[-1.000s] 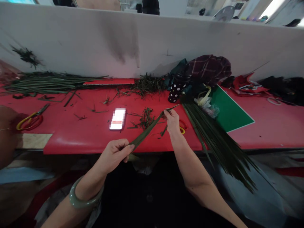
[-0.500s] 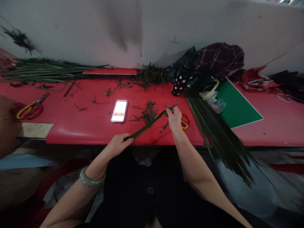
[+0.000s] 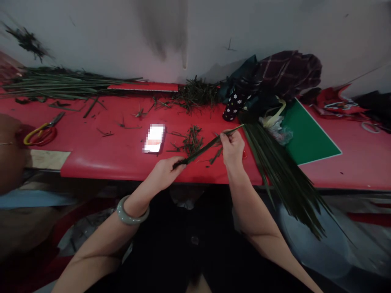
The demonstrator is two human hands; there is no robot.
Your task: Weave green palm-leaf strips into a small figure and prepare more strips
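Note:
A long green leaf strip (image 3: 203,148) runs slantwise over the near edge of the red table (image 3: 106,158). My left hand (image 3: 166,173), with a pale green bangle on its wrist, pinches the strip's lower end. My right hand (image 3: 232,147) is closed on its upper end near the tip. A small heap of green trimmings (image 3: 191,140) lies just behind the strip. A phone (image 3: 154,138) with a lit screen rests left of that heap.
A bundle of long green leaves (image 3: 281,175) hangs over the table edge at right, beside a green mat (image 3: 308,136). Dark plaid cloth (image 3: 284,75) and a spotted bottle (image 3: 233,106) stand behind. Yellow-red scissors (image 3: 39,133) lie far left, near another person's arm (image 3: 10,154). More leaves (image 3: 61,83) line the white wall.
Both hands have shifted right and forward with the strip. My left hand has moved up onto the table edge, and the strip now reads shorter between the hands. The camera has tilted down.

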